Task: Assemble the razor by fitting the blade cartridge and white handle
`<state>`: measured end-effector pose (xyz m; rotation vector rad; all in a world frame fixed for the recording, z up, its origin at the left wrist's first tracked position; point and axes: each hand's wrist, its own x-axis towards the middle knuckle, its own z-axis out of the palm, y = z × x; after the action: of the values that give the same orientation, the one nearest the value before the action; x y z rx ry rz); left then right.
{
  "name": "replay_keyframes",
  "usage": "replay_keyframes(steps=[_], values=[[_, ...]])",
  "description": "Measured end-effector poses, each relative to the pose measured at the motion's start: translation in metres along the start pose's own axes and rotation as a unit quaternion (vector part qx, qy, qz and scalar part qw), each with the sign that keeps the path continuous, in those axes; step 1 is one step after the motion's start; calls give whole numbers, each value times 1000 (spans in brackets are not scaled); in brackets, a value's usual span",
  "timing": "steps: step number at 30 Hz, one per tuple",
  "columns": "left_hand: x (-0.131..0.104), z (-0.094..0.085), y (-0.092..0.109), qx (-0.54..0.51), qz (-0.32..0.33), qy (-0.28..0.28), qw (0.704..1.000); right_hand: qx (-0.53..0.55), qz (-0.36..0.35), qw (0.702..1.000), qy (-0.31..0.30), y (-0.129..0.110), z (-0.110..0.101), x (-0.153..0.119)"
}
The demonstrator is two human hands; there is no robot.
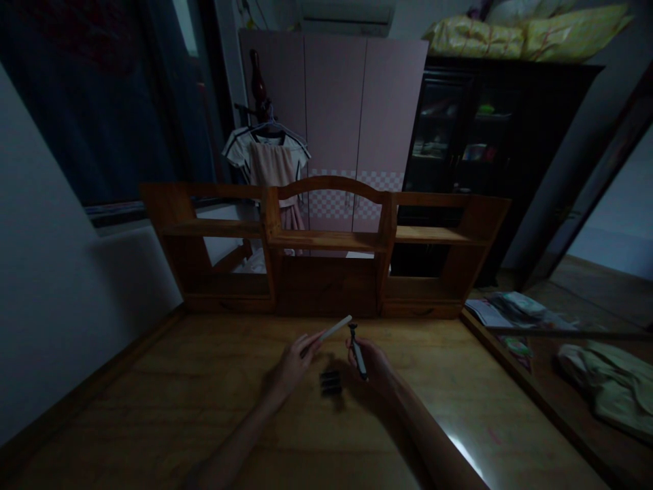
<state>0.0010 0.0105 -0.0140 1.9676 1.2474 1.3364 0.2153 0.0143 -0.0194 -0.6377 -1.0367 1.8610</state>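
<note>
My left hand (300, 355) is closed on a thin whitish stick (337, 328), which points up and to the right. A razor (358, 357) with a dark head and a grey-black handle is in my right hand (375, 364), its head upward, close to the tip of the stick but apart from it. Between and below my hands, a small black ribbed piece (330, 382) lies on the wooden desk top (245, 435); its exact kind is too dark to tell.
A wooden shelf unit (326, 239) stands along the desk's far edge. Papers and plastic bags (515, 309) lie beyond the raised right edge, with a pale green cloth (617, 384) nearer. A wall (51, 272) bounds the left side.
</note>
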Motion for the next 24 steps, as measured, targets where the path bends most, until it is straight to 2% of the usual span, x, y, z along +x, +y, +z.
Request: replay_keyframes(steps=[7, 12, 16, 24], values=[[0, 5, -9, 10, -15, 18, 1000, 21, -19, 999, 16, 3, 0, 4], [-1, 6, -6, 21, 3, 1, 1000, 14, -18, 1000, 17, 5, -3, 5], [-1, 4, -4, 17, -7, 21, 1000, 6, -23, 999, 29, 7, -4, 6], [-1, 4, -1, 9, -7, -4, 1000, -12, -25, 999, 23, -3, 6, -1]])
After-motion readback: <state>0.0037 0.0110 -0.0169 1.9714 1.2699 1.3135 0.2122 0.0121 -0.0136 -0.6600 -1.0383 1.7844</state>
